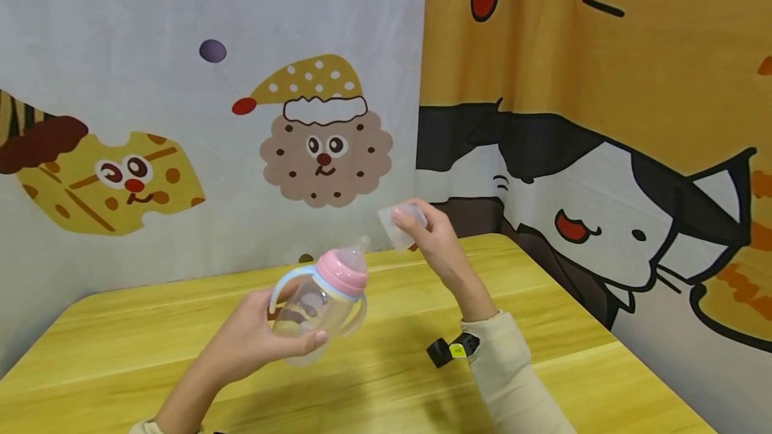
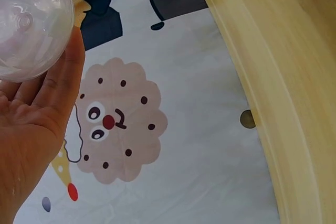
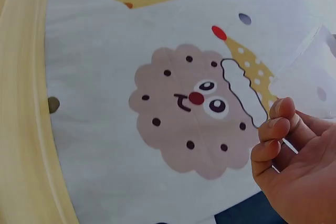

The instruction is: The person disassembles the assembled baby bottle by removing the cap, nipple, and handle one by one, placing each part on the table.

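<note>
A baby bottle [image 1: 315,310] with a pink collar, clear teat and pale blue and cream handles leans to the right above the table. My left hand [image 1: 246,335] grips its clear body, thumb across the front and fingers behind. From the left wrist, the bottle's round transparent base [image 2: 32,30] shows against the left hand [image 2: 50,95]. Up and to the right of the teat, my right hand [image 1: 439,241] pinches a thin, whitish square sheet [image 1: 395,228] between thumb and fingers. The sheet [image 3: 304,85] looks translucent in the right wrist view, above curled fingers.
Beneath both hands is a yellow wood-grain table [image 1: 181,327]. A curtain with cartoon figures [image 1: 326,159] hangs behind its far edge and along the right side. A black strap device [image 1: 452,349] with a yellow label sits at the right wrist.
</note>
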`<state>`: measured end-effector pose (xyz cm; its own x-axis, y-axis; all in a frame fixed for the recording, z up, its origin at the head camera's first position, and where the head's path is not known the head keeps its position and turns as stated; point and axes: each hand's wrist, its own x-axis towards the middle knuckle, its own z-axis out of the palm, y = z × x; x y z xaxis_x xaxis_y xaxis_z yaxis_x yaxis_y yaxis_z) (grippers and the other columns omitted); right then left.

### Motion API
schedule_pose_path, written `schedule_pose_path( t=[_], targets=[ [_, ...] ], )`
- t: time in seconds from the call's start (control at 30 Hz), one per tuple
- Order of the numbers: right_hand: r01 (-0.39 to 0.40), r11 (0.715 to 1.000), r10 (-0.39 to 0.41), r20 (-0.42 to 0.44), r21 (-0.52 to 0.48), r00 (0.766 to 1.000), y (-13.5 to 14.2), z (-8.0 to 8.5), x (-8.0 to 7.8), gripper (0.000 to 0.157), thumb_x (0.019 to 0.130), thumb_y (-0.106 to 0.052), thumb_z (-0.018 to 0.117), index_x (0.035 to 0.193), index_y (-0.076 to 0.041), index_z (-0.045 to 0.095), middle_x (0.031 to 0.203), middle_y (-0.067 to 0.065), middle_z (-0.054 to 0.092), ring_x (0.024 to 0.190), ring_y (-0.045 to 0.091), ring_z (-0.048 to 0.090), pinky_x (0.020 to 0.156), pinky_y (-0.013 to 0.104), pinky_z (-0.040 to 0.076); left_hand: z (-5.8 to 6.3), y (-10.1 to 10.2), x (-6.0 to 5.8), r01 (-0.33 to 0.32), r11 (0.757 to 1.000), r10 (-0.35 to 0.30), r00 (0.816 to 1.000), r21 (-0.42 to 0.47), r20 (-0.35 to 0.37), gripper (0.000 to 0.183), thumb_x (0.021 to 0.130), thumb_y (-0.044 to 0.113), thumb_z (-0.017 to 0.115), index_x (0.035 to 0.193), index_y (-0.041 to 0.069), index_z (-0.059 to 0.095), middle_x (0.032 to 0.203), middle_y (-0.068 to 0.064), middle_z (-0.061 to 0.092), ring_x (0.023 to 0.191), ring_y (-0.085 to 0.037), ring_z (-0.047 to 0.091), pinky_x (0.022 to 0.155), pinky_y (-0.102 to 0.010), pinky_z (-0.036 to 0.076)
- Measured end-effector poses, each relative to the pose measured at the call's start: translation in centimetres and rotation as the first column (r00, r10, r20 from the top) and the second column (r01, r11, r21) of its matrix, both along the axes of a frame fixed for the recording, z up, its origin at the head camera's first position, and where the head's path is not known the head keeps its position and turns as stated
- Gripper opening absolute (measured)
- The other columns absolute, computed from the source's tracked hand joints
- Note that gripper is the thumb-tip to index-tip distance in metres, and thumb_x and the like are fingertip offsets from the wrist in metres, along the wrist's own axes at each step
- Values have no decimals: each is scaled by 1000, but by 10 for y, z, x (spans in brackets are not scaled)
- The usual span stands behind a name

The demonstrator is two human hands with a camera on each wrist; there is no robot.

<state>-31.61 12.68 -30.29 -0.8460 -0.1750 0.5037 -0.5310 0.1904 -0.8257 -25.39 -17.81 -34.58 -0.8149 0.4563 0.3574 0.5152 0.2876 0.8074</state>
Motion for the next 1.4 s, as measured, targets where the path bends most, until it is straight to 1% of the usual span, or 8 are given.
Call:
schedule_pose_path(
  t=[0.13, 0.23, 0.4, 0.6, 0.77, 0.97, 1.2, 1.4],
  targets=[
    [45, 999, -44, 20, -4, 999, 5, -4, -3, 41, 101, -39, 63, 123, -4, 59, 103, 11, 64, 83, 22, 59, 68, 27, 50, 2, -1, 0, 11, 1000, -11, 1000, 1, -28, 51, 87, 23, 90, 132, 25, 67, 111, 5, 76, 101, -21, 71, 84, -34, 62],
    [66, 998, -66, 20, -4, 998, 8, -6, -5, 42, 100, -38, 66, 124, -4, 54, 103, 11, 62, 82, 24, 58, 69, 26, 50, 3, -3, 0, 8, 1000, -8, 999, -3, -49, 50, 87, 23, 90, 132, 26, 67, 110, 5, 75, 100, -19, 71, 84, -34, 62],
    [145, 988, -146, 14, 60, 989, 16, -10, -10, 40, 99, -35, 71, 123, -7, 56, 101, 11, 65, 80, 25, 58, 67, 28, 50, 4, -5, 1, -15, 1000, 14, 998, -16, -61, 51, 86, 23, 90, 132, 26, 67, 109, 7, 75, 100, -16, 71, 84, -33, 62],
    [261, 948, -265, -4, 182, 964, 25, -17, -21, 44, 97, -38, 78, 131, -14, 62, 104, 9, 68, 83, 24, 62, 71, 35, 54, 7, -6, 1, -63, 997, 59, 994, -37, -96, 50, 86, 23, 90, 131, 26, 68, 109, 9, 75, 100, -15, 72, 84, -34, 61],
    [305, 907, -316, -11, 290, 949, 29, -25, -32, 50, 96, -42, 79, 135, -15, 64, 98, 8, 66, 82, 22, 60, 70, 35, 52, 10, -6, 3, -121, 991, 114, 987, -59, -117, 46, 86, 26, 91, 127, 28, 70, 108, 12, 75, 99, -13, 70, 83, -34, 59],
    [317, 855, -346, -4, 412, 938, 36, -32, -36, 48, 94, -39, 81, 132, -12, 67, 98, 8, 68, 81, 23, 61, 70, 36, 51, 13, -4, 6, -156, 986, 147, 977, -52, -153, 47, 84, 24, 92, 126, 27, 71, 108, 11, 76, 98, -12, 70, 85, -33, 59],
    [269, 812, -372, 104, 519, 922, 49, -46, -42, 51, 93, -36, 81, 133, -8, 66, 110, 14, 69, 92, 28, 62, 77, 41, 52, 16, -4, 7, -161, 986, 151, 974, -46, -167, 48, 84, 21, 92, 126, 27, 71, 108, 10, 76, 98, -13, 70, 85, -33, 60],
    [235, 783, -399, 176, 575, 900, 58, -60, -45, 55, 91, -32, 80, 138, -8, 64, 109, 15, 68, 87, 28, 61, 73, 39, 50, 14, -2, 7, -162, 985, 153, 976, -51, -154, 49, 85, 21, 91, 129, 26, 70, 110, 13, 75, 99, -14, 70, 85, -35, 60]
  ],
)
